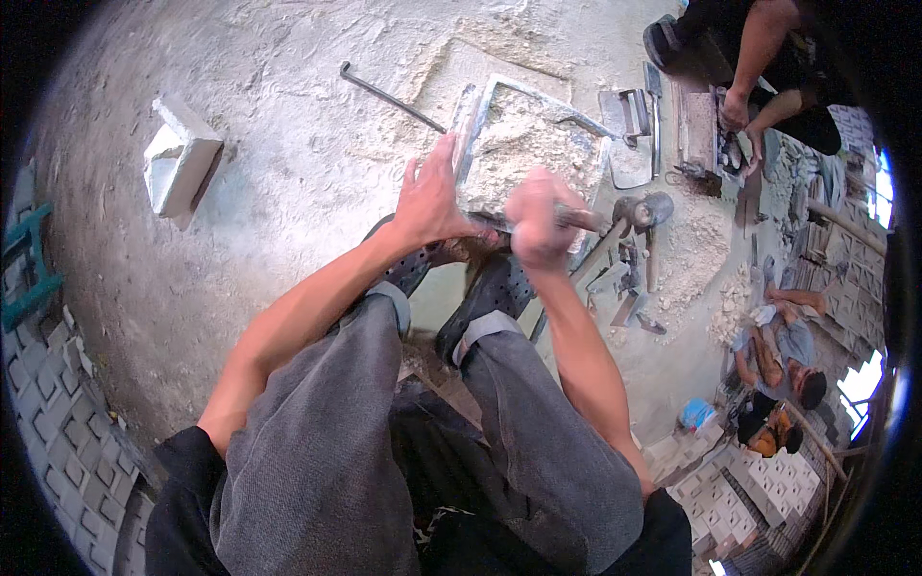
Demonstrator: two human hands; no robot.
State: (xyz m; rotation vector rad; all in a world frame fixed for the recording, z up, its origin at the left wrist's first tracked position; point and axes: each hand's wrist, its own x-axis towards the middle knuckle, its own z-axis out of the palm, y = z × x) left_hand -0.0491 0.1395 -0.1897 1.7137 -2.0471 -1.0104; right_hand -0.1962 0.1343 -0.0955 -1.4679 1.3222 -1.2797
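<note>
A square, pale-rimmed frame (475, 139) lies on the ground in front of my feet, filled with crumbly whitish material (523, 144). My left hand (432, 202) is at the frame's near left corner, fingers stretched out and thumb toward its near edge. Over the near right part, my right hand (540, 221) is closed in a fist and blurred by motion. A short dark bar-like piece (582, 219) sticks out from it to the right; its exact kind is unclear. My shoes (490, 298) with holes sit just below the frame.
A thin metal rod (394, 99) leans toward the frame. At left stands a white block (182, 158). Right of the frame lie a mallet (653, 208), a flat-bladed tool (631, 165) and rubble (696, 245). A co-worker's hands (744, 120) work at upper right; more people (783, 360) sit beyond.
</note>
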